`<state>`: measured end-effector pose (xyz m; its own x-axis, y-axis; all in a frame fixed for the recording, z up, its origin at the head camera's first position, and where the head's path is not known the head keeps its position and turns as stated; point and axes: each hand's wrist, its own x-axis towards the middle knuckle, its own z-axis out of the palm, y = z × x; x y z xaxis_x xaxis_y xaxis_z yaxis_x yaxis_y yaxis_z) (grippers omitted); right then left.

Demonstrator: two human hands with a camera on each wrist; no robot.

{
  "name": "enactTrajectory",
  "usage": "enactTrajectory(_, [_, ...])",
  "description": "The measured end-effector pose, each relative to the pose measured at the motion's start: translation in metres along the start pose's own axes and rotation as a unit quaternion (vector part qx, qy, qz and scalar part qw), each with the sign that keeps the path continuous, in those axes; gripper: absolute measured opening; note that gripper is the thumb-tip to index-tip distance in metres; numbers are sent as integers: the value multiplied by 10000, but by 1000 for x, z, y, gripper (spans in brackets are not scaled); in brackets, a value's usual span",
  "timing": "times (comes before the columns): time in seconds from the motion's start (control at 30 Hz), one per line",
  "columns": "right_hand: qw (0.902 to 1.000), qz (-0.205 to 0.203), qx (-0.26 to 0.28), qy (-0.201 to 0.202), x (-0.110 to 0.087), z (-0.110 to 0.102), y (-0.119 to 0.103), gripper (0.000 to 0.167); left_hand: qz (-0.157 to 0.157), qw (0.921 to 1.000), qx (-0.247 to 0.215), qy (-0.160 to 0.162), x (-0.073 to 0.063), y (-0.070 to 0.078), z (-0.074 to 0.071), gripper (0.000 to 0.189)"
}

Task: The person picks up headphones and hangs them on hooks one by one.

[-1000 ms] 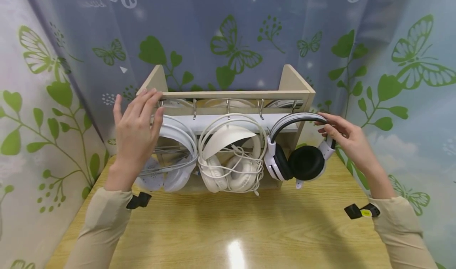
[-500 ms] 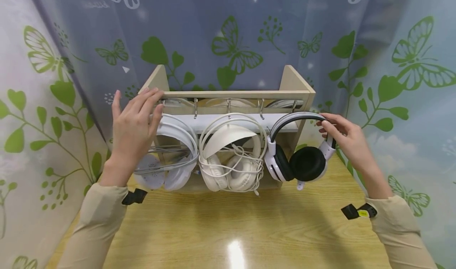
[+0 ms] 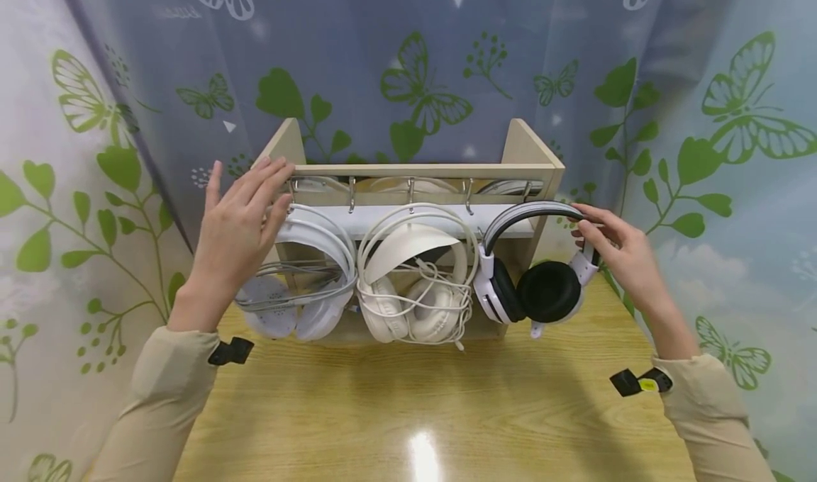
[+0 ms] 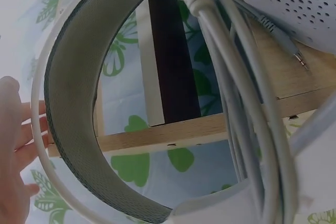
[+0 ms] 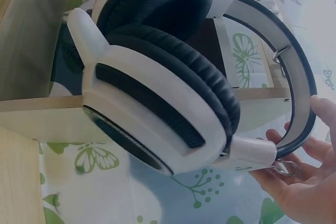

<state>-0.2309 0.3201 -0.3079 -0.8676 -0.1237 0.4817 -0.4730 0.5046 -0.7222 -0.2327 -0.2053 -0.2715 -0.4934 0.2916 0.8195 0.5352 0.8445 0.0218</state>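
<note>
My right hand (image 3: 624, 255) holds the headband of black-and-white headphones (image 5: 157, 98) at its right side, thumb on the near face and fingers behind. These headphones hang at the right end of a pale wooden rack (image 3: 396, 171); a metal hook (image 5: 281, 53) shows inside the band in the right wrist view. My left hand (image 3: 235, 228) rests with extended fingers on the rack's upper left corner. Beside it hang white headphones with grey cable (image 3: 322, 319); their padded headband (image 4: 73, 87) is close to my fingers in the left wrist view. Cream headphones (image 3: 386, 312) wrapped in cable hang in the middle.
Metal hooks (image 3: 469, 197) line the rack's front rail. The rack stands on a wood-grain table (image 3: 357, 404). Behind and at both sides hangs a curtain (image 3: 345, 57) with butterflies and leaves. A cable plug (image 4: 296, 56) dangles near the left headphones.
My left wrist and forearm have shifted slightly left and up, with the fingers still at the rack's corner. My right hand keeps its hold on the headband, barely moving.
</note>
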Motion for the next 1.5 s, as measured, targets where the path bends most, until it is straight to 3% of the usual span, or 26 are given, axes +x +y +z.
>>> enactTrajectory(0.23, [9989,-231,407,49,-3,6,8,41,-67,9999,105,11,-6,-4,-2,44])
enactTrajectory(0.5, [9941,-311,915,492,-13,11,16,40,-297,9995,-7,142,-22,-14,-8,53])
enactTrajectory(0.73, [9959,-182,432,774,-22,10,25,38,-509,9985,25,196,-39,-21,-14,56])
enactTrajectory(1.03, [9970,-24,488,596,-29,7,33,43,-714,9973,78,158,-66,-31,-20,63])
enactTrajectory(1.33, [9875,-90,1529,373,-37,5,46,39,-965,9952,32,177,-95,-43,-24,62])
enactTrajectory(1.5, [9887,-224,1443,347,-40,5,57,37,-1091,9940,81,39,-115,-48,-23,58])
